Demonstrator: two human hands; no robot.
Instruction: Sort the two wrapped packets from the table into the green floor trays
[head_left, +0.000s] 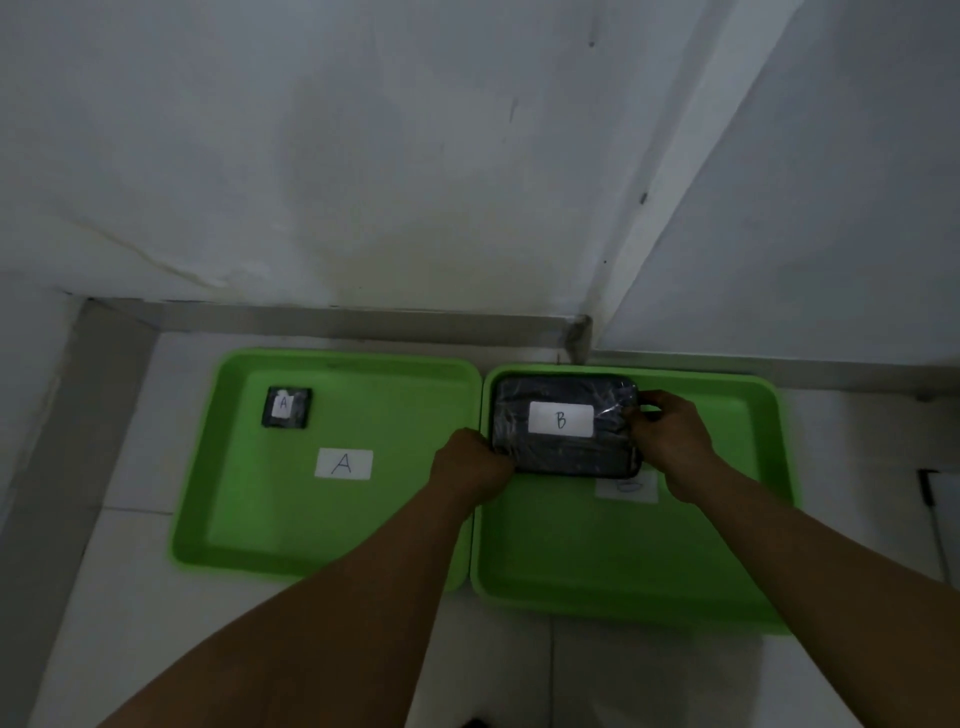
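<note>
Over right green tray (701, 561), far left corner: large dark wrapped packet (519, 441), white label "B", gripped at both short ends; left hand (470, 465) clamped on left end, right hand (670, 439) on right. Small packet (287, 408) marked "A" lay flat in left green tray (405, 519), far left corner. Trays side by side, touching, on pale floor (130, 597) by wall (363, 156).

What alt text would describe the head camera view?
Both hands, left hand and right hand, hold the large B packet over the right green tray. The small A packet lies in the left green tray.
</note>
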